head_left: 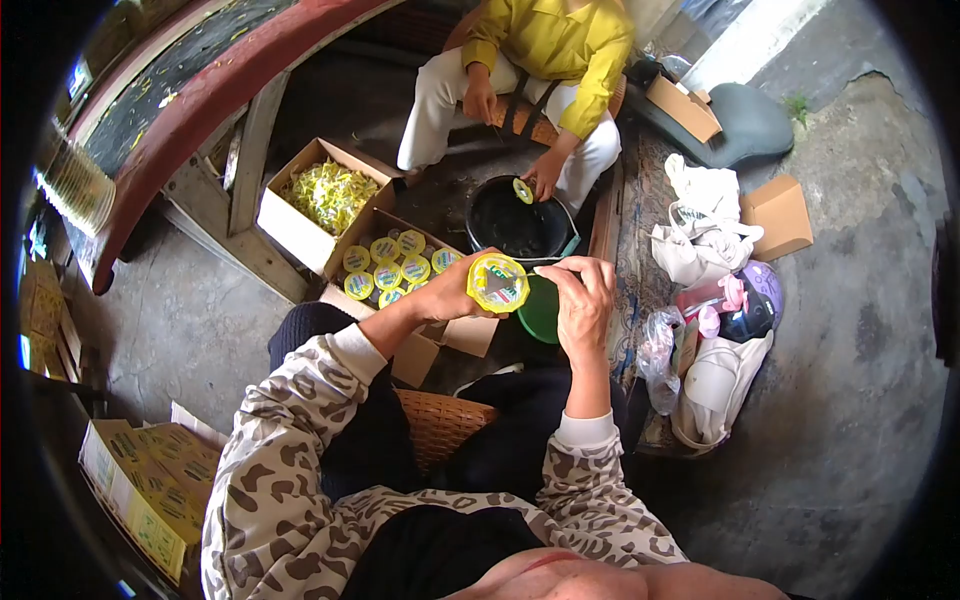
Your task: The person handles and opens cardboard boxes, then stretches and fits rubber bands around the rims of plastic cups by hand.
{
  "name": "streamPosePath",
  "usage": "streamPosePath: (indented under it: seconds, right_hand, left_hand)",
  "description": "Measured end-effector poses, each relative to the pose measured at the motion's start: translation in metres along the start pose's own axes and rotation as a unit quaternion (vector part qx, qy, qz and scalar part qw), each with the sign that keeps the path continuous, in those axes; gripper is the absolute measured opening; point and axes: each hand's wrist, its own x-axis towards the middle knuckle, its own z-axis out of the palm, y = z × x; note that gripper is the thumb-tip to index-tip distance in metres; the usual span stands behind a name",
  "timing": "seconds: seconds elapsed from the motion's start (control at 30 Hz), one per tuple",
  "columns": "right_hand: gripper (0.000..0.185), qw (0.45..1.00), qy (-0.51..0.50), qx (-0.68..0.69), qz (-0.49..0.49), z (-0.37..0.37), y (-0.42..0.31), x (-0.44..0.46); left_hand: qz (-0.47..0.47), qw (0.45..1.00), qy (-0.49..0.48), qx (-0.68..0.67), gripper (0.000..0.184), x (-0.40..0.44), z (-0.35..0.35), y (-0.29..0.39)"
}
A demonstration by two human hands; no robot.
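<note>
My left hand [448, 292] is wrapped round a cup with a yellow-rimmed printed lid [498, 283], its top facing up. To the right of the lid, my right hand [583, 300] pinches with thumb and forefinger close to the cup's edge; a thin dark thing shows at the fingertips, too small to name. Under and behind my left hand, an open carton [400, 225] holds several similar lidded cups [387, 275]. A black bucket [480, 212] stands just beyond the held cup, and part of a green container [540, 312] shows below it.
Across from me sits a person in a yellow shirt [553, 40], one hand holding a yellow lid [523, 191] over the bucket. A box of yellow strips [330, 198] stands at the left. Bags [700, 235] and a helmet [762, 290] lie at the right.
</note>
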Motion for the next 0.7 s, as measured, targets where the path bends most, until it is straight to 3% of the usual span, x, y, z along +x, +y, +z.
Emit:
streamPosePath:
  seconds: [0.13, 0.27, 0.37, 0.43, 0.53, 0.7]
  right_hand:
    - [0.025, 0.996, 0.047, 0.045, 0.061, -0.004, 0.004, 0.002]
    - [0.023, 0.984, 0.102, 0.066, 0.130, -0.007, 0.016, -0.001]
    - [0.023, 0.971, 0.133, 0.080, 0.182, -0.007, 0.025, -0.006]
    - [0.023, 0.952, 0.159, 0.124, 0.229, -0.005, 0.032, -0.010]
    - [0.023, 0.949, 0.175, 0.111, 0.237, -0.001, 0.042, -0.014]
    - [0.021, 0.941, 0.191, 0.122, 0.252, 0.001, 0.050, -0.016]
  left_hand:
    - [-0.017, 0.999, 0.014, 0.048, 0.061, 0.003, 0.002, 0.001]
    - [-0.038, 0.997, 0.028, -0.062, 0.058, 0.011, -0.001, -0.022]
    - [-0.047, 0.998, 0.040, 0.019, 0.053, 0.022, 0.001, -0.021]
    - [-0.050, 0.998, 0.047, -0.008, 0.049, 0.036, -0.003, -0.044]
    - [-0.063, 0.992, 0.106, 0.012, 0.045, 0.062, -0.019, -0.069]
    - [-0.137, 0.981, 0.105, 0.092, 0.046, 0.114, -0.040, -0.113]
